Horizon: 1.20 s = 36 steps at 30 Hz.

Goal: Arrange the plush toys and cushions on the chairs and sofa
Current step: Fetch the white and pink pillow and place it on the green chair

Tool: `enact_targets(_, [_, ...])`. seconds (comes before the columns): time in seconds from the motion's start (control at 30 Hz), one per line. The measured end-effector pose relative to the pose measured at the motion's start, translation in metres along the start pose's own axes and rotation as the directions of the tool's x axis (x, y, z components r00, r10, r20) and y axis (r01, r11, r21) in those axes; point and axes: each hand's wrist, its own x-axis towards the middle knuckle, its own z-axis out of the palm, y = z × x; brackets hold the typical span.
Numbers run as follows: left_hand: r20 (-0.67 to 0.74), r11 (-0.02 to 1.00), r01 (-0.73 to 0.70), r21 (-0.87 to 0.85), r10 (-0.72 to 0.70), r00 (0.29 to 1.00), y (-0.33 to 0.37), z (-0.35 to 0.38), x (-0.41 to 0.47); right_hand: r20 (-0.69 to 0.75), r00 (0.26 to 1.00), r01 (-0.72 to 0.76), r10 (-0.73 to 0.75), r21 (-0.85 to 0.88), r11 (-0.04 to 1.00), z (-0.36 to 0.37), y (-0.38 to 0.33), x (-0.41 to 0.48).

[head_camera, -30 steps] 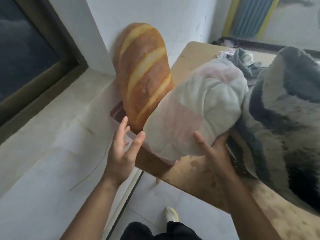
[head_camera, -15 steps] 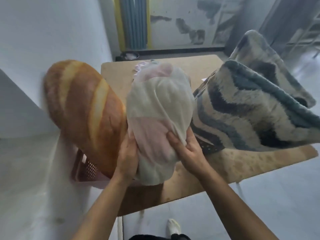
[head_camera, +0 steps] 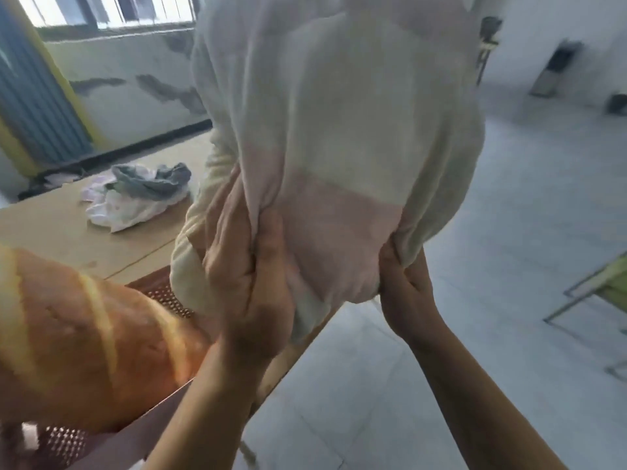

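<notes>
Tan wooden table, grey tiled floor, left hand and right hand gripping cream-pink cushion

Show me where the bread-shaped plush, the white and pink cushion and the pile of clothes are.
bread-shaped plush (head_camera: 84, 340): head view, orange crust.
white and pink cushion (head_camera: 339, 130): head view, white upper part.
pile of clothes (head_camera: 135, 195): head view, white fabric.
</notes>
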Motion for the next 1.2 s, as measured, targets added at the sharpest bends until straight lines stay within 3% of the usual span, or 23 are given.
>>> enact_targets(0.13, [0.178,0.979,-0.195,-0.056,0.202,0.963,0.048,0.079,-0.018,-0.222,0.975,-0.010,0.001,-0.041,0.999,-0.095,0.003,-0.026])
enact_targets(0.23, [0.248,0.959,-0.200,-0.200,0.247,0.937,0.076,0.143,-0.045,-0.360,0.933,-0.050,0.017,-0.083,0.995,-0.170,0.003,-0.056])
enact_targets(0.37, [0.402,0.918,0.163,-0.361,-0.004,0.916,0.111,0.239,-0.103,-0.524,0.847,-0.152,0.089,-0.078,0.985,-0.280,0.004,-0.102])
enact_targets(0.43, [0.464,0.850,0.354,-0.390,-0.151,0.873,0.129,0.286,-0.132,-0.593,0.800,-0.189,0.094,-0.101,0.977,-0.334,0.006,-0.120])
enact_targets(0.5, [0.544,0.781,0.470,-0.412,-0.203,0.814,0.145,0.331,-0.156,-0.639,0.762,-0.214,0.108,-0.092,0.972,-0.382,0.008,-0.130])
enact_targets(0.63, [0.687,0.742,0.561,-0.368,-0.190,0.702,0.164,0.411,-0.181,-0.694,0.712,-0.227,0.105,-0.086,0.970,-0.459,0.014,-0.130])
enact_targets(0.73, [0.728,0.699,0.612,-0.370,-0.191,0.659,0.159,0.471,-0.191,-0.724,0.685,-0.233,0.081,-0.113,0.966,-0.512,0.034,-0.112])
enact_targets(0.87, [0.774,0.739,0.616,-0.275,-0.210,0.597,0.131,0.564,-0.208,-0.693,0.718,-0.236,0.070,-0.149,0.960,-0.578,0.073,-0.072])
enact_targets(0.97, [0.795,0.703,0.673,-0.231,-0.263,0.547,0.109,0.649,-0.223,-0.676,0.736,-0.240,0.042,-0.202,0.950,-0.639,0.111,-0.034])
enact_targets(1.2, [0.841,0.644,0.741,-0.191,-0.283,0.462,0.102,0.865,-0.214,-0.731,0.683,-0.267,0.012,-0.234,0.935,-0.794,0.143,0.073])
